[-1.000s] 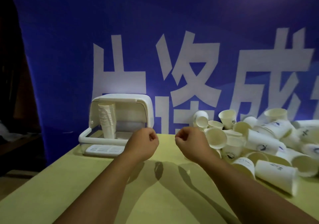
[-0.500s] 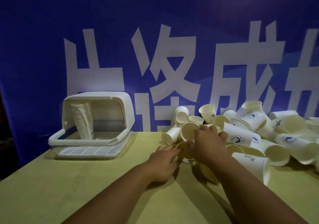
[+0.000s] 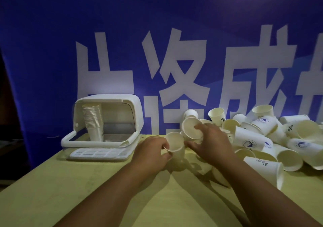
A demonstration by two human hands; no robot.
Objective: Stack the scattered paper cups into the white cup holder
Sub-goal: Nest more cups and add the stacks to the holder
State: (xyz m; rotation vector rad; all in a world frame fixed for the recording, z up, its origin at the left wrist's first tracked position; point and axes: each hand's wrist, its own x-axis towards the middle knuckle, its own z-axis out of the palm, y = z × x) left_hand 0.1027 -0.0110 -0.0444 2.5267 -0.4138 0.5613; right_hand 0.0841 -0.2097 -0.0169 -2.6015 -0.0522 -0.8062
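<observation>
Head view: a white cup holder was seen on the far left part of a yellow table, with its lid flipped up. A stack of cups was stood inside it, on the left side. A pile of cups was spread over the right part of the table, most of them lying on their sides, some with small blue marks.

Between the holder and the pile, an upright cup was gripped by the left hand. The fingers were curled round its side and the thumb was set near the rim. Its open top was pointed up.

Just right of it and a bit higher, a tilted cup was held by the right hand. Its rim was pinched by the fingertips, and its open mouth was turned toward the camera. The two cups were very close together, but it could not be told if they were touching.

A blue banner with big white letters was hung behind the table.
</observation>
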